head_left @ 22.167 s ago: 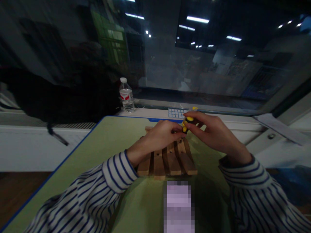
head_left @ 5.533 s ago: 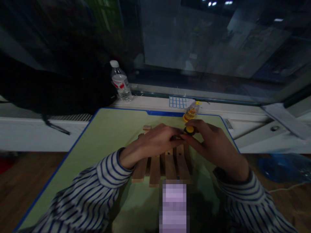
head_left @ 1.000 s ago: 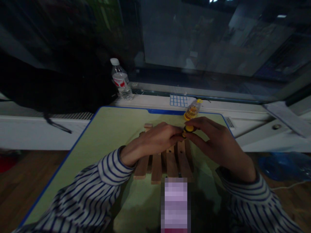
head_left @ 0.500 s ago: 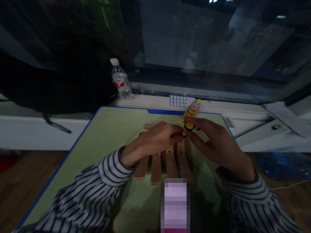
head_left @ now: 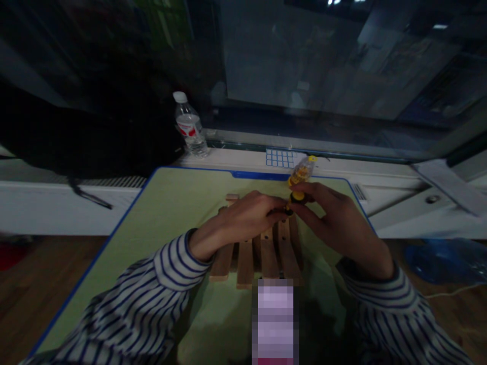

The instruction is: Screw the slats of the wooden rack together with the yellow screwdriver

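Observation:
My right hand [head_left: 335, 223] pinches a small yellow-and-black round-ended piece [head_left: 298, 196] between thumb and fingers; its exact kind is unclear in the dim light. Close against it, my left hand [head_left: 249, 215] has thumb and forefinger pressed together on a smaller yellow-and-black bit [head_left: 288, 208], partly hidden. Beneath both hands lies a wooden piece with several slats [head_left: 268, 256] fanned side by side, dark holes or screw heads showing in them. My left hand covers its upper left part. A short wood block [head_left: 232, 196] shows just beyond that hand.
A green folding table [head_left: 152, 218] with a blue edge carries the work. Just beyond my right fingers lies a clear container with yellow ends [head_left: 302, 171] and small orange things inside. On the sill stand a water bottle [head_left: 190, 129] and a blue-grid sheet [head_left: 279, 157]. A black bag [head_left: 87, 137] is at left.
My right hand has turned slightly with the yellow-and-black piece, whose round top now tilts a little differently. My left hand stays almost still.

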Motion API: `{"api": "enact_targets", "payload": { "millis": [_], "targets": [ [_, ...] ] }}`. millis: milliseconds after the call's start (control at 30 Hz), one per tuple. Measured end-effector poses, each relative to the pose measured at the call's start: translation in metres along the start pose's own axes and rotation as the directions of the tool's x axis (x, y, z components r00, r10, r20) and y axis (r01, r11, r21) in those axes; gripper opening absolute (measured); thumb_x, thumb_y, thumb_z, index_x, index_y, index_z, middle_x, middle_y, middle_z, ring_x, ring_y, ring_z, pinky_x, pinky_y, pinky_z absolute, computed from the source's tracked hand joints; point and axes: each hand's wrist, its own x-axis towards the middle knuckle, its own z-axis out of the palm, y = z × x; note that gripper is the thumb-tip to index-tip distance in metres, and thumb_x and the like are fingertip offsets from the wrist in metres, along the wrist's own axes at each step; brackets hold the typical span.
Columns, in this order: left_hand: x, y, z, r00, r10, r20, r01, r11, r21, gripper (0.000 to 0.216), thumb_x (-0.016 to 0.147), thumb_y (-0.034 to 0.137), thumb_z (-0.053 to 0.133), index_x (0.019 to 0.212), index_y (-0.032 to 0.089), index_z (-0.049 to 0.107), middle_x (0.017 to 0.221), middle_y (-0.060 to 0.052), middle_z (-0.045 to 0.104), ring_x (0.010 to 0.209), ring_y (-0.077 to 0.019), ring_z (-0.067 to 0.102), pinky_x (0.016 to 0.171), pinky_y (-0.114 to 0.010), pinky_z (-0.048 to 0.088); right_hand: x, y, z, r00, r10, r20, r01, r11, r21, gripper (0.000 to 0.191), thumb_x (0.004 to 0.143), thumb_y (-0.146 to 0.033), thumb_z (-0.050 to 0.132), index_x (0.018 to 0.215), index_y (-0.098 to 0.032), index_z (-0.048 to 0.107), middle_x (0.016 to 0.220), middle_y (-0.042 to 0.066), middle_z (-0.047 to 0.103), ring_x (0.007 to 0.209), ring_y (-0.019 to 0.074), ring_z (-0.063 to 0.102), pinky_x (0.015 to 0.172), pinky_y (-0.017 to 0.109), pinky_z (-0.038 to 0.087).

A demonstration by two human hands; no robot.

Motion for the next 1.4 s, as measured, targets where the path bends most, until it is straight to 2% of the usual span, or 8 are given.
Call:
{"api": "enact_targets", "payload": {
  "millis": [300,533,733,833,900,1000,1100,1400],
  "targets": [
    [0.002,-0.001,0.003,1.0,-0.024,-0.019,0.024,1.0,0.013,0.021,0.092,0.029,0.054,0.105,0.023,0.069,0.097,-0.002,0.073,0.086,-0.0186,0.068,0.071,-0.028,0.043,0.001,0.0,0.002,1.0,0.012,-0.005,-0.012,1.0,-0.016,0.026,0.091,-0.033,0.056,0.112,-0.019,0.054,0.102,0.009,0.07,0.09,0.0199,0.068,0.076,0.033,0.056],
    [0.002,-0.001,0.003,1.0,0.012,-0.018,-0.012,0.999,-0.029,0.02,0.092,0.02,0.051,0.102,0.022,0.069,0.099,-0.002,0.073,0.089,-0.017,0.068,0.072,-0.026,0.043,0.0,-0.003,0.003,1.0,0.012,-0.014,-0.012,1.0,-0.01,0.025,0.09,-0.035,0.057,0.108,-0.018,0.054,0.098,0.008,0.069,0.085,0.0196,0.068,0.072,0.031,0.055],
    [0.002,0.001,0.001,0.998,-0.017,-0.064,0.015,1.0,-0.023,0.018,0.09,0.032,0.057,0.099,0.023,0.069,0.088,-0.001,0.074,0.078,-0.0173,0.068,0.063,-0.026,0.041,0.001,-0.003,0.003,0.999,0.038,-0.014,-0.038,0.999,-0.02,0.025,0.09,-0.034,0.057,0.109,-0.017,0.054,0.098,0.008,0.069,0.086,0.0205,0.069,0.071,0.032,0.055],
    [0.002,0.003,0.001,0.997,-0.024,-0.078,0.02,0.999,-0.044,0.018,0.09,0.031,0.058,0.099,0.022,0.07,0.088,-0.001,0.074,0.079,-0.0171,0.068,0.063,-0.026,0.041,0.0,-0.003,0.003,0.999,0.044,-0.012,-0.044,0.999,-0.021,0.027,0.09,-0.035,0.056,0.11,-0.017,0.055,0.098,0.009,0.07,0.085,0.0206,0.069,0.069,0.032,0.056],
    [0.002,0.003,0.002,0.996,-0.027,-0.083,0.023,0.999,-0.046,0.016,0.09,0.026,0.057,0.098,0.021,0.07,0.088,-0.002,0.074,0.08,-0.0171,0.068,0.064,-0.026,0.041,0.0,-0.002,0.001,0.999,0.046,-0.005,-0.046,0.999,-0.015,0.033,0.09,-0.037,0.057,0.115,-0.016,0.054,0.101,0.009,0.07,0.088,0.0208,0.068,0.072,0.033,0.056],
    [0.003,0.003,0.003,0.996,-0.032,-0.08,0.028,0.998,-0.049,0.015,0.089,0.024,0.058,0.096,0.02,0.07,0.087,-0.002,0.073,0.078,-0.0166,0.067,0.063,-0.026,0.041,0.0,-0.003,-0.004,1.0,0.012,0.003,-0.012,1.0,0.011,0.044,0.089,-0.033,0.058,0.128,-0.015,0.049,0.117,0.011,0.066,0.103,0.0201,0.065,0.087,0.034,0.054],
    [0.003,0.002,0.004,0.998,-0.036,-0.053,0.033,0.998,-0.05,0.014,0.089,0.025,0.058,0.095,0.019,0.069,0.087,-0.001,0.073,0.078,-0.0165,0.067,0.064,-0.026,0.042,0.001,-0.004,-0.009,0.998,-0.054,0.039,0.052,0.998,0.039,0.04,0.091,-0.024,0.056,0.13,-0.015,0.05,0.124,0.01,0.064,0.112,0.0161,0.06,0.096,0.029,0.049],
    [0.003,-0.001,0.005,0.999,-0.001,-0.042,-0.002,0.998,-0.069,0.015,0.091,0.022,0.055,0.099,0.02,0.068,0.094,-0.001,0.073,0.085,-0.0166,0.067,0.071,-0.027,0.043,0.0,-0.005,-0.005,0.997,-0.073,0.02,0.073,0.997,0.009,0.026,0.092,-0.022,0.054,0.117,-0.015,0.06,0.114,0.008,0.069,0.104,0.0145,0.064,0.092,0.027,0.052]
  ]
}}
